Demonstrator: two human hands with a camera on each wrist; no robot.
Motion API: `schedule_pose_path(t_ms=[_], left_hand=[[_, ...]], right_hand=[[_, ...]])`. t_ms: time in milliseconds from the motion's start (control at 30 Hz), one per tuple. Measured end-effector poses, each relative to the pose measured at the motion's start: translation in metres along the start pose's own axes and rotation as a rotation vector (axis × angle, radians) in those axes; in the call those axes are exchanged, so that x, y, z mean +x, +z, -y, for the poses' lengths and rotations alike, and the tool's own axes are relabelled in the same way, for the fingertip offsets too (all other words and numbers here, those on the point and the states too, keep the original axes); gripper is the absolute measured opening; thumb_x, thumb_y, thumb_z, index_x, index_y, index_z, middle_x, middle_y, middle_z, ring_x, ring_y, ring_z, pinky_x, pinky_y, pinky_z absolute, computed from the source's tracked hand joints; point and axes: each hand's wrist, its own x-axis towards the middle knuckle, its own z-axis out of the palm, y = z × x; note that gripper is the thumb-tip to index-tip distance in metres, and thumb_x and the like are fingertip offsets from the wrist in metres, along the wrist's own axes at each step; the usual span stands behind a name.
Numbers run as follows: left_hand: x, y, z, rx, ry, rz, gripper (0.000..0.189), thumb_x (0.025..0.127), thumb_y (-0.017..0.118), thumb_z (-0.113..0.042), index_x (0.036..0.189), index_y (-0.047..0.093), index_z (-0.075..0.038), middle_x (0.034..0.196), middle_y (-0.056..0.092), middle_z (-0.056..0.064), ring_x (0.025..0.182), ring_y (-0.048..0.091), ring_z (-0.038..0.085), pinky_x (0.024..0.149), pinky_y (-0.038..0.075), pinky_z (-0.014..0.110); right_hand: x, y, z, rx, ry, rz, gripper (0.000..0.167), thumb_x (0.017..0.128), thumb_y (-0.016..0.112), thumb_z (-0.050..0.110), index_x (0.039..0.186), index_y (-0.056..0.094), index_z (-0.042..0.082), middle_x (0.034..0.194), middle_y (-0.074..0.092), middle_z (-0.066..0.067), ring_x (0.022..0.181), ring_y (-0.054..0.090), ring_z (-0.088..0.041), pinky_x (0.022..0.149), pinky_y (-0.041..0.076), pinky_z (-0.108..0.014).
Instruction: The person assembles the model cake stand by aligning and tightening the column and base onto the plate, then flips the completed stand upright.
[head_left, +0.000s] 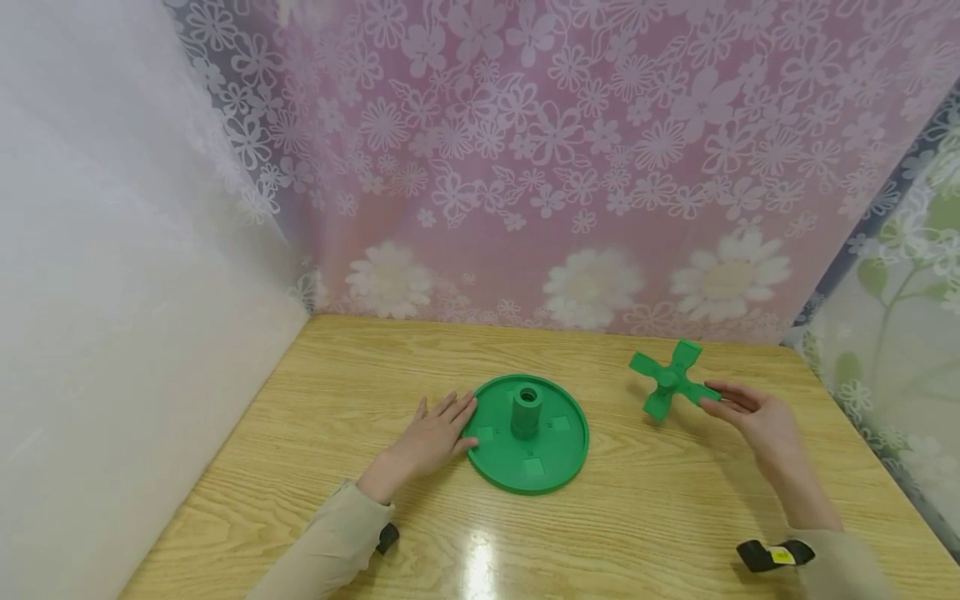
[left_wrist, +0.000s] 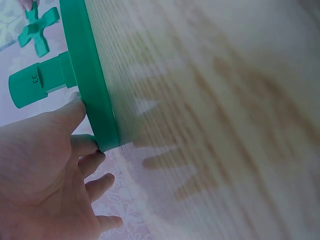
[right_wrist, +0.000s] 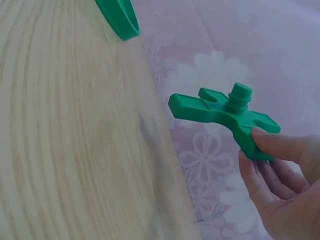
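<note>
A round green plate [head_left: 497, 463] with a raised rim lies flat on the table. From its middle rises an upright hollow green post [head_left: 527, 415], marked 33 in the left wrist view. My left hand [head_left: 431, 439] rests at the plate's left edge, fingers straight and spread, the thumb over the rim. Off to the right, my right hand [head_left: 774, 429] pinches one arm of a green four-armed cross piece [head_left: 684, 379] between thumb and fingers, holding it above the table. A short threaded stub [right_wrist: 239, 97] stands up from the cross's centre in the right wrist view.
The wooden table [head_left: 315, 392] is bounded by a pink flowered curtain [head_left: 480, 208] at the back, a pale sheet [head_left: 135, 275] at left and a flowered sheet [head_left: 900, 350] at right. Black wrist straps [head_left: 772, 555] sit near the sleeves.
</note>
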Motion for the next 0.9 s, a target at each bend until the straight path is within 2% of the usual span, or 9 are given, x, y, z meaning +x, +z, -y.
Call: schedule_pose_path(t_ms=[167, 433, 633, 900], left_hand=[[0.0, 0.001, 0.001, 0.005, -0.002, 0.001, 0.067, 0.107, 0.046, -0.043, 0.16, 0.028, -0.005, 0.167, 0.024, 0.009, 0.154, 0.021, 0.034, 0.118, 0.018, 0.068], [0.001, 0.001, 0.001, 0.001, -0.005, 0.003, 0.067, 0.108, 0.045, -0.043, 0.161, 0.027, -0.006, 0.168, 0.022, 0.008, 0.154, 0.02, 0.034, 0.119, 0.017, 0.067], [0.001, 0.001, 0.001, 0.006, -0.007, 0.001, 0.067, 0.108, 0.044, -0.043, 0.161, 0.027, -0.006, 0.168, 0.022, 0.009, 0.154, 0.02, 0.034, 0.118, 0.017, 0.068], [0.0, 0.0, -0.001, -0.003, -0.006, 0.002, 0.067, 0.108, 0.045, -0.042, 0.161, 0.027, -0.006, 0.168, 0.023, 0.008, 0.154, 0.02, 0.034, 0.118, 0.018, 0.068]], right_hand=[[0.001, 0.012, 0.014, 0.108, -0.052, -0.038, 0.049, 0.094, 0.076, 0.026, 0.137, 0.064, 0.008, 0.113, 0.062, 0.031, 0.099, 0.059, 0.012, 0.081, 0.05, -0.008], [0.003, 0.036, 0.032, 0.061, -0.157, -0.078, 0.044, 0.093, 0.077, 0.024, 0.131, 0.067, 0.004, 0.114, 0.064, 0.026, 0.1, 0.061, 0.006, 0.081, 0.05, -0.008], [0.006, 0.056, 0.042, 0.07, -0.225, -0.053, 0.042, 0.092, 0.078, 0.023, 0.127, 0.069, 0.002, 0.109, 0.068, 0.022, 0.098, 0.064, 0.001, 0.082, 0.052, -0.012], [0.012, 0.086, 0.057, 0.22, -0.288, -0.014, 0.035, 0.089, 0.08, 0.011, 0.119, 0.07, -0.005, 0.108, 0.071, 0.013, 0.097, 0.07, -0.002, 0.086, 0.057, -0.019]])
